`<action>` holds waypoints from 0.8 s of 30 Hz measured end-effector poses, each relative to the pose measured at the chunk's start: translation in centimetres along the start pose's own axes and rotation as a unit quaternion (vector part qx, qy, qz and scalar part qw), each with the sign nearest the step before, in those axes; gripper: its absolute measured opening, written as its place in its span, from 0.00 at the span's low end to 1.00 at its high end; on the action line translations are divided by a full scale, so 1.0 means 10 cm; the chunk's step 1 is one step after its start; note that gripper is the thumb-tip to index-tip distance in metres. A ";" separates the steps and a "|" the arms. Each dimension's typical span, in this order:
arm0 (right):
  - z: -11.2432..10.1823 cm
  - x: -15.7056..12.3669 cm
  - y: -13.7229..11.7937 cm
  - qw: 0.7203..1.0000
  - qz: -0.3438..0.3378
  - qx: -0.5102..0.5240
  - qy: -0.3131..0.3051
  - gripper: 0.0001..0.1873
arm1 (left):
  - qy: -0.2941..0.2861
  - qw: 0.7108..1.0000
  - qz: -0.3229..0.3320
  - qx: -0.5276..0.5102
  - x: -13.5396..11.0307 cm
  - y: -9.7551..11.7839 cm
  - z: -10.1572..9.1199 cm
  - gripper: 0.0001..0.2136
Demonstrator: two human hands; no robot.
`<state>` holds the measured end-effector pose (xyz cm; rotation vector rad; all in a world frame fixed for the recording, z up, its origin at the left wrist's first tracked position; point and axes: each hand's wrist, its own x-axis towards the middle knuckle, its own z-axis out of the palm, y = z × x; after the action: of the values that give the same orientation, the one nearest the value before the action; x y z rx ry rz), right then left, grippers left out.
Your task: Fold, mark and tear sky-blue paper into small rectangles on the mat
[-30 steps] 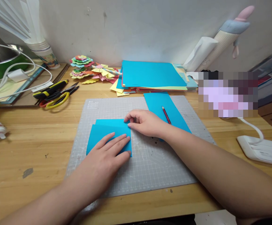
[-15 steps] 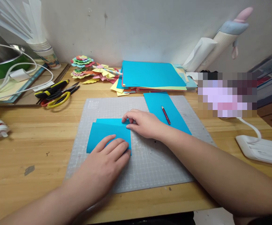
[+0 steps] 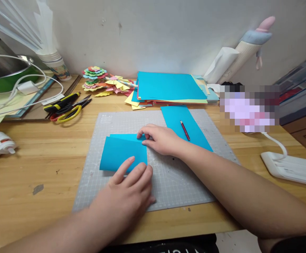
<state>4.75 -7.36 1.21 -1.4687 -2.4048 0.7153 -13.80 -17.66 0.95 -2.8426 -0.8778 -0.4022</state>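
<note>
A folded sheet of blue paper [image 3: 123, 153] lies on the left half of the grey cutting mat [image 3: 163, 186], its front edge curling up slightly. My right hand [image 3: 158, 138] grips its far right corner between thumb and fingers. Over the near right edge of the paper hovers my left hand [image 3: 130, 186], fingers apart; whether the fingertips touch the paper is hard to tell. A second blue strip [image 3: 174, 119] lies farther right on the mat, beyond my right wrist, with a short dark red pencil [image 3: 185, 130] on it.
Stacked coloured paper [image 3: 171, 86] and paper flowers [image 3: 95, 75] stand by the wall. Scissors [image 3: 71, 112] and a yellow-black cutter [image 3: 62, 102] lie at the left, a white glue gun [image 3: 0, 146] nearer. A white lamp base [image 3: 290, 168] is on the right.
My left hand has slid right and towards me, lifting off the paper's face. The paper's front edge now bows up more. My right hand stays at the corner.
</note>
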 end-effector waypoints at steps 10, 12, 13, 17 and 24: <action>0.01 -0.04 -0.03 1.000 -0.008 -0.013 0.000 0.10 | -0.055 0.992 -0.108 -0.047 -0.13 0.07 -0.10 0.18; 0.03 -0.05 -0.02 1.000 -0.016 -0.019 0.011 0.10 | -0.054 0.991 -0.110 -0.054 -0.14 0.08 -0.09 0.18; 0.04 -0.05 -0.01 0.999 -0.021 -0.019 0.016 0.10 | -0.054 0.990 -0.113 -0.058 -0.14 0.08 -0.09 0.18; 0.08 -0.08 0.03 0.999 -0.015 0.034 0.036 0.13 | -0.068 0.987 -0.126 -0.077 -0.12 0.08 -0.10 0.18; 0.19 -0.18 -0.09 0.996 0.032 0.017 0.087 0.15 | -0.076 0.985 -0.131 -0.088 -0.11 0.08 -0.13 0.17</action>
<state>4.04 -9.80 0.18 -1.5320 -2.2144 0.6107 -14.49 -19.21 1.78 -2.9555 -1.3167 -0.3068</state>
